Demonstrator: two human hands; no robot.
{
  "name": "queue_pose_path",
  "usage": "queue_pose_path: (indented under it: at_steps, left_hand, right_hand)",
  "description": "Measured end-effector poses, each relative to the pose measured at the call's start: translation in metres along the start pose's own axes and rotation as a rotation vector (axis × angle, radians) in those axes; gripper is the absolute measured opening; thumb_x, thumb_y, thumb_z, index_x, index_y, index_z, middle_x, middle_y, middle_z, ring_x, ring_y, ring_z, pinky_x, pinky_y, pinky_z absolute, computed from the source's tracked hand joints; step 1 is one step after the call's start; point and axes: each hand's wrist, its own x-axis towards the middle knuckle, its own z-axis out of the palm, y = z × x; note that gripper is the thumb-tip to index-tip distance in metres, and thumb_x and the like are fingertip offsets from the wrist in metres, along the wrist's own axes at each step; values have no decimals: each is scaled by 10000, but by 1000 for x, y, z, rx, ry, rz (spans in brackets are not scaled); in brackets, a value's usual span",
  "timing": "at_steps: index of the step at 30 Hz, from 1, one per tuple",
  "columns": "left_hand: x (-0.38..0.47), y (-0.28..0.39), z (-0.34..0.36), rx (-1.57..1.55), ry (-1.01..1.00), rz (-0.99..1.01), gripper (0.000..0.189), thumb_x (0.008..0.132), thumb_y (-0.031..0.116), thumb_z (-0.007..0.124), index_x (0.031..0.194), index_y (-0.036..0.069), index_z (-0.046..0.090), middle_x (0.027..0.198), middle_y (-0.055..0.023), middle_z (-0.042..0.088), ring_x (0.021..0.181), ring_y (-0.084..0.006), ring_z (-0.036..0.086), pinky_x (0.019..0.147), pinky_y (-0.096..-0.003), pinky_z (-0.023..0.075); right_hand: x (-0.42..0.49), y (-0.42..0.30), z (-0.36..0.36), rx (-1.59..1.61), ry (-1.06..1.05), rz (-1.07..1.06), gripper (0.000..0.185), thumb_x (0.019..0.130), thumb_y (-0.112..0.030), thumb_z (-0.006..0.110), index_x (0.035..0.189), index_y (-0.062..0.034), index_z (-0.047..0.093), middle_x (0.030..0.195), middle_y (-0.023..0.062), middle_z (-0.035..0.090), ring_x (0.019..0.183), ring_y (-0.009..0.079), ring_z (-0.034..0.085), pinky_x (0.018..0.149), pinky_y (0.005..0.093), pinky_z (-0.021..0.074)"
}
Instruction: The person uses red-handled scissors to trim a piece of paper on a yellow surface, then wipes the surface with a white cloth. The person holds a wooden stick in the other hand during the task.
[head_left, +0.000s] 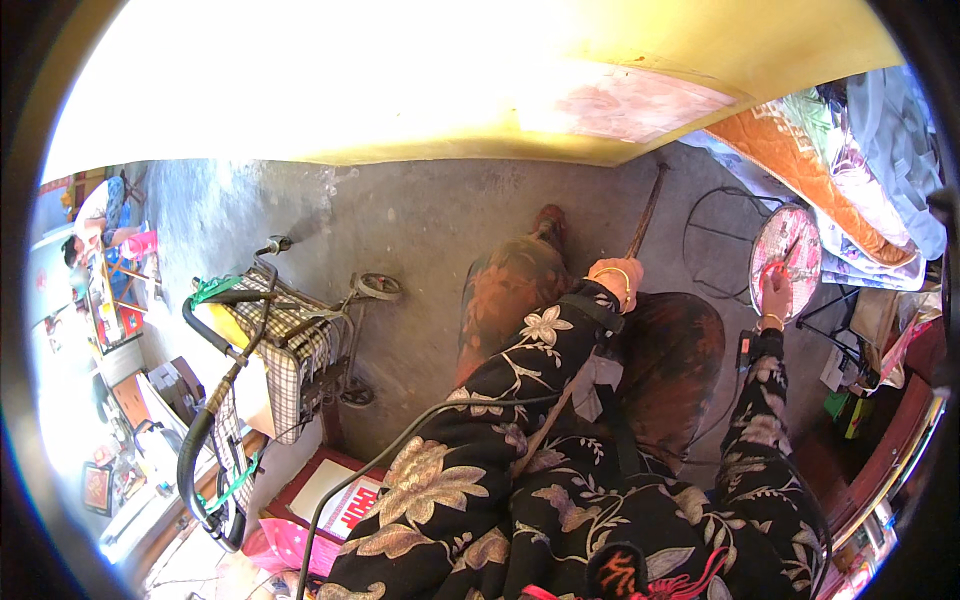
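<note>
My left hand (616, 279), with a yellow bangle at the wrist, grips a wooden stick (648, 216) between my knees; the stick slants from my body to the floor. Over on the right, my right hand (777, 294) is closed around the red handles of a pair of scissors (784, 262). The scissors lie over the pink patterned seat of a round stool (806, 232), their dark blades pointing away from me. A grey cloth or paper piece (598, 384) hangs by the stick near my lap.
A checked shopping trolley (296, 375) with wheels stands left. Beyond the stool are a round wire frame (694, 225) and hanging quilts (817, 180). A yellow wall (450, 142) runs ahead. At far left another person (97, 217) is bent over near a small table. A cable crosses my left arm.
</note>
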Motion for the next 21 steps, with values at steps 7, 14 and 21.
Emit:
queue_pose_path:
  at_steps: [7, 14, 21]
  left_hand:
    - [1, -3, 4, -100, 68, 14, 261, 722, 151, 691, 957, 37, 695, 996, -163, 700, 972, -315, 681, 790, -388, 559]
    - [2, -10, 4, -265, 125, 75, 356, 690, 163, 676, 980, -41, 643, 956, -274, 662, 947, -406, 654, 785, -453, 537]
    - [-15, -6, -4, -384, 126, 65, 357, 670, 185, 699, 945, -39, 658, 968, -263, 662, 966, -394, 648, 797, -450, 531]
  right_hand:
    - [-105, -198, -38, 443, -425, -178, 245, 939, -176, 606, 1135, -30, 624, 974, 70, 686, 854, 142, 647, 771, 274, 509]
    - [-220, -289, -55, 533, -1043, -14, 385, 950, -182, 566, 1305, -50, 498, 807, 96, 678, 694, 173, 682, 593, 282, 515]
    - [-266, -298, -43, 934, -1013, 391, 418, 971, -281, 557, 1302, -37, 480, 923, 52, 649, 746, 188, 688, 623, 314, 577]
